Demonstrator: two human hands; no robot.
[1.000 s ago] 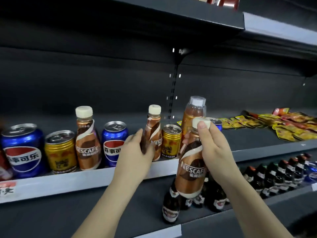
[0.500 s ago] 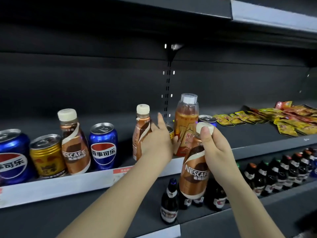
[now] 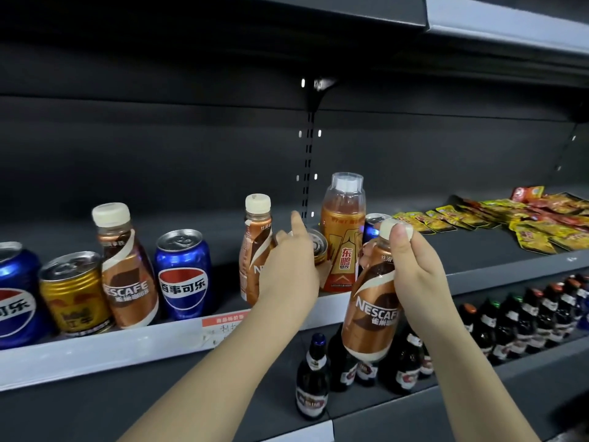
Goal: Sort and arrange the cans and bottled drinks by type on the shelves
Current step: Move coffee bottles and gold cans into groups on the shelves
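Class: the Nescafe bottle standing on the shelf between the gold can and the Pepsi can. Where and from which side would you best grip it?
Probably its narrow neck under the cap, from the front and above: the Nescafe bottle stands upright, cans crowding both sides.

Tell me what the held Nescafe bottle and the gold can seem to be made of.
Held Nescafe bottle: probably plastic, given the glossy brown shrink sleeve and matte cream screw cap. Gold can: likely metal, shiny, with a silver pull-tab lid and ribbed shoulder.
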